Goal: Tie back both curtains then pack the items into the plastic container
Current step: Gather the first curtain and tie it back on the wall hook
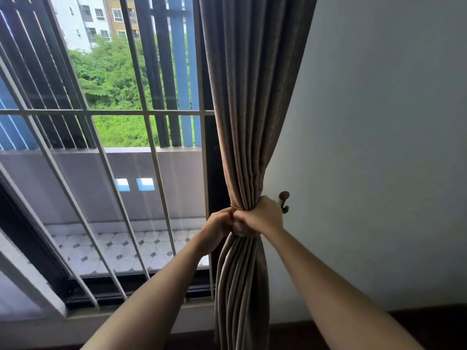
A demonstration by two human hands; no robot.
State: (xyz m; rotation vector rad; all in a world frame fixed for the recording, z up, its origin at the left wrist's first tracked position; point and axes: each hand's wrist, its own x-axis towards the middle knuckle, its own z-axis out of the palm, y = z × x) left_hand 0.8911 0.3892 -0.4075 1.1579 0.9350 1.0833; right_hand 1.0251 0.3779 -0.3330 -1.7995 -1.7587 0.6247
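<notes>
- One taupe pleated fabric curtain (252,97) hangs right of centre, pinched to a narrow waist at mid-frame, between the white metal window bars (141,112) on the left and the plain pale wall (379,147) on the right.
- One small brown hook (284,202) sits on the wall, just beside that waist.
- Both hands clench the bunched cloth: the left hand (219,223) from the left, the right hand (260,214) over the front, with their knuckles touching.

The curtain (250,97) is cut off top and bottom.
</notes>
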